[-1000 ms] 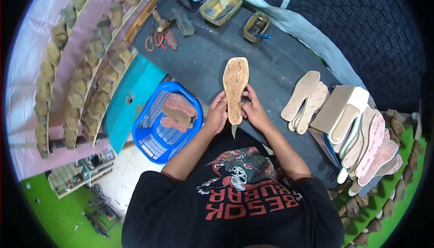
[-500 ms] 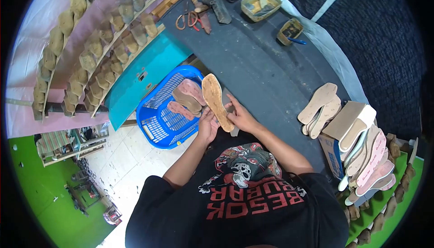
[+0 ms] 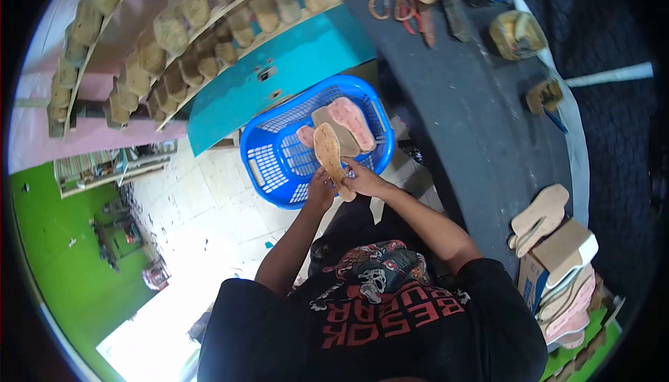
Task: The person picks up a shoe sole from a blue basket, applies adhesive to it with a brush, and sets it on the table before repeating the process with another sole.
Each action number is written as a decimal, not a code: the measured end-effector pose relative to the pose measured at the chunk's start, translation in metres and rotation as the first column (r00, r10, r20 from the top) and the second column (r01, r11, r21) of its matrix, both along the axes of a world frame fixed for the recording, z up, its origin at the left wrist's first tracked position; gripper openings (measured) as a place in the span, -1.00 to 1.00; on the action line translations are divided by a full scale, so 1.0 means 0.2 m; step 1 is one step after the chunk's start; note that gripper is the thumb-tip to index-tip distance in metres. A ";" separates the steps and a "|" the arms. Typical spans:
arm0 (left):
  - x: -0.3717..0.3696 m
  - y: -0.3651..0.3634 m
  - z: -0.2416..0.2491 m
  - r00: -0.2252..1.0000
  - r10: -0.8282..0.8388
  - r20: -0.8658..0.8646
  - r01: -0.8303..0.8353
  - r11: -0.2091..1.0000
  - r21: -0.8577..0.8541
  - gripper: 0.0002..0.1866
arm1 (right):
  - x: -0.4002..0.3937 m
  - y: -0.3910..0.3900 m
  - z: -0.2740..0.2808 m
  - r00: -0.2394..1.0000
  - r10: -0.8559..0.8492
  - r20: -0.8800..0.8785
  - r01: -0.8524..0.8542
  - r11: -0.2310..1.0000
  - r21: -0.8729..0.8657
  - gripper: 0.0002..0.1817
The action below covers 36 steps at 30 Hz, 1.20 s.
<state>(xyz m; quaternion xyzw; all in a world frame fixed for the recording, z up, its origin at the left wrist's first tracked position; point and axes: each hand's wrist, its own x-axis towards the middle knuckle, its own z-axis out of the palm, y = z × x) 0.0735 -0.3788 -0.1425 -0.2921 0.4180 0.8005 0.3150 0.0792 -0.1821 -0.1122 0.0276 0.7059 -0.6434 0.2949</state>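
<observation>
Cork-brown and rough-grained, the flat foot-shaped insole stands on edge over the near rim of the blue plastic lattice basket. Both hands clamp its heel end: the left hand from the basket's side, the right hand opposite, fingers closed on it. It looks light, thin and fairly stiff, probably crumbly at the edges, best gripped at the heel or along the sides. Inside the basket lie pinkish and tan insoles.

Dark workbench with scissors, tins and insoles; blue basket on tiled floor.
</observation>
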 end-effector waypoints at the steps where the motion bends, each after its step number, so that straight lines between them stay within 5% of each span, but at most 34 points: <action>1: -0.01 -0.06 -0.05 0.999 0.035 0.010 -0.035 0.999 0.023 -0.60 | -0.02 -0.05 -0.04 1.000 0.014 0.009 -0.014 1.000 -0.007 -0.16; 6: -0.07 -0.20 -0.14 0.993 0.114 -0.024 -0.111 0.989 0.097 -0.62 | -0.10 -0.27 -0.25 0.995 0.071 0.065 -0.067 0.996 -0.061 -0.13; 13: -0.23 -0.25 -0.40 0.931 0.338 0.137 -0.309 0.931 -0.196 -0.55 | -0.27 -0.47 -0.60 0.995 0.080 0.051 -0.077 0.995 -0.067 -0.19; 18: -0.28 -0.30 -0.69 0.937 0.339 0.089 -0.319 0.930 -0.185 -0.50 | -0.34 -0.57 -0.71 0.996 0.042 0.078 -0.050 0.993 0.109 -0.20; 22: -0.34 -0.36 -0.95 0.970 0.242 0.022 -0.229 0.943 -0.243 -0.46 | -0.44 -0.62 -0.88 0.996 0.054 -0.068 -0.043 0.987 0.152 -0.23; 25: -0.39 -0.43 -1.11 0.978 0.039 0.203 0.043 0.922 -0.385 -0.39 | -0.47 -0.61 -1.06 0.975 0.027 0.221 -0.009 0.997 -0.080 -0.29; 29: -0.35 -0.63 -1.37 0.961 -0.079 0.264 0.199 0.863 -0.465 -0.26 | -0.33 -0.58 -1.55 0.987 0.149 0.055 -0.149 0.989 -0.006 -0.33; 30: -0.34 -0.66 -1.40 0.959 -0.125 0.254 0.235 0.852 -0.469 -0.25 | -0.31 -0.55 -1.49 0.978 0.126 0.167 -0.127 0.992 -0.003 -0.25; 32: -0.33 -0.68 -1.41 0.950 -0.220 0.223 0.303 0.826 -0.476 -0.22 | -0.28 -0.51 -1.20 0.986 0.017 0.168 -0.017 1.000 0.000 -0.29; 34: -0.34 -0.56 -1.06 0.954 -0.163 0.253 0.259 0.872 -0.416 -0.23 | -0.29 -0.44 -0.92 0.977 0.011 0.212 -0.020 0.999 0.039 -0.34; 35: -0.34 -0.51 -0.89 0.954 -0.141 0.264 0.239 0.891 -0.387 -0.24 | -0.19 -0.45 -1.19 0.990 0.049 0.134 -0.058 0.996 0.061 -0.35; 36: -0.32 -0.49 -0.84 0.957 -0.105 0.269 0.194 0.923 -0.332 -0.25 | -0.18 -0.42 -1.08 0.976 0.021 0.219 -0.023 1.000 0.007 -0.35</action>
